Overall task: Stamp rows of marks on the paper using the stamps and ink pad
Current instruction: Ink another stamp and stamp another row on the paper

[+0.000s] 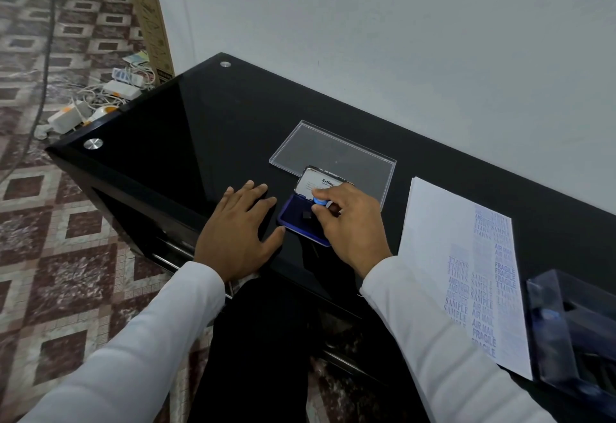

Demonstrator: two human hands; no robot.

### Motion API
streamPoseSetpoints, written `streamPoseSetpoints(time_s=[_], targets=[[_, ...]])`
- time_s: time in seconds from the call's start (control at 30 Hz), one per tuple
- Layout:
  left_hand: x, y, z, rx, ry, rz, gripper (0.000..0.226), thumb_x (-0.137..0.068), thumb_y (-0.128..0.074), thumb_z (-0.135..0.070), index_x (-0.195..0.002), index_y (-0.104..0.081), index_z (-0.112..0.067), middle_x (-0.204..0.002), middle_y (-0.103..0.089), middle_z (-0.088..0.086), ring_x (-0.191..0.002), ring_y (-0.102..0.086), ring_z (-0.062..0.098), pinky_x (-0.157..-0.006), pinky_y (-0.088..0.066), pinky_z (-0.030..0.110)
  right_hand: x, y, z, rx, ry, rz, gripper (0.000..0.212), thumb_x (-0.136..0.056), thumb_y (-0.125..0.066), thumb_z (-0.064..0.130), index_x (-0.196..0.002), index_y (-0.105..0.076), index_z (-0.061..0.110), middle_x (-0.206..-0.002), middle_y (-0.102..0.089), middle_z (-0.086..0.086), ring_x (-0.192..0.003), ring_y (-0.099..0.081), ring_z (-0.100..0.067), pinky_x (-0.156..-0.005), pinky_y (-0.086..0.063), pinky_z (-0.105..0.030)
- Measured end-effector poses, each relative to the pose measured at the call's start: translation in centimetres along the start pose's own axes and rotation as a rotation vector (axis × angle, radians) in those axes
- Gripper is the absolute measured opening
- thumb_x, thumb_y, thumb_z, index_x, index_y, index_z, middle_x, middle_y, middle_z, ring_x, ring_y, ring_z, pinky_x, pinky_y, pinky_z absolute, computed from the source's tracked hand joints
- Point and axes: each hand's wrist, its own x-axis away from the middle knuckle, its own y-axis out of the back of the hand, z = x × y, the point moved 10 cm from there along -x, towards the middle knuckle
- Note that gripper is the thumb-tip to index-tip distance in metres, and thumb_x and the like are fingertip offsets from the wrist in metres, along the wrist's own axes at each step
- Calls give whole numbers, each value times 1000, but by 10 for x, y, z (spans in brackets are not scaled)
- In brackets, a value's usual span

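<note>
Inking stamp (322,203): right hand (350,226) fingers pinch it over ink pad (301,219), left hand (238,232) flat on tabletop (200,129). Next up, probably paper (440,222).

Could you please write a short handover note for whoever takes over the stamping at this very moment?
Left hand: flat on the black table, beside the ink pad.
Right hand: pinching a blue-topped stamp over the open ink pad.
Paper lies to the right, with columns of blue marks such as SAMPLE, AIR MAIL and FRAGILE already stamped.
Stamp case sits at its right edge.
Left: ink the stamp, add further rows on the blank part.
</note>
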Motion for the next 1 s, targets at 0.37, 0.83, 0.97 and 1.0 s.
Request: streamPoseSetpoints(time_s=[0.37,0.83,0.97,1.0], targets=[[0,-1,1,-5,2,-5,73,-88,-33,-68,-144,-51,-25,-158,-39,1,-151,-24,20,-125,-8,41,0,-1,-3,-37,-29,17,24,-88,-73,16,-112,-74,13,-108,-70,0,-90,-61,-6,-86,-52,-19],[0,-2,1,-26,-3,-16,70,-90,-34,-68,-144,-51,-26,-158,-39,0,-151,-24,19,-124,-7,40,0,-1,-4,-19,-22,11,28,-88,-74,17,-115,-74,14,-110,-71,1,-93,-64,-8,-90,-52,-20],[-1,-5,3,-36,5,-3,71,-89,-34,-69,-145,-49,-27,-159,-37,0,-151,-23,19,-124,-5,40,1,-2,-6,-40,-43,20,18,-85,-75,15,-103,-74,14,-104,-70,1,-86,-62,-6,-76,-44,-4],[-1,-5,3,-34,5,-2,71,-89,-34,-69,-145,-49,-27,-159,-37,0,-151,-23,19,-124,-5,40,1,-3,-5,-42,-43,19,17,-84,-75,15,-100,-74,14,-103,-70,1,-85,-61,-6,-73,-41,-2]])
